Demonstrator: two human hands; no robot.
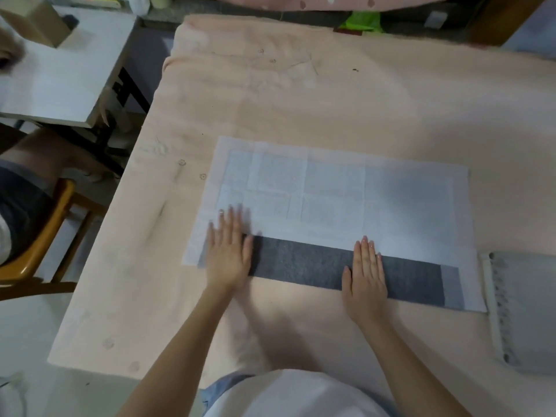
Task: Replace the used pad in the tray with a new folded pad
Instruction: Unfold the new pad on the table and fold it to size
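Head view: both flat, open hands, left hand and right hand, press the dark grey folded strip of the white rectangular pad, which runs crosswise along its near edge (fold goes away from her).

Home room — blanket-covered table, wooden chair

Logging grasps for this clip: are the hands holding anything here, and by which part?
Nothing is gripped. Both the left hand and the right hand lie flat, palms down, pressing the dark folded-over strip along the near edge of the pad.
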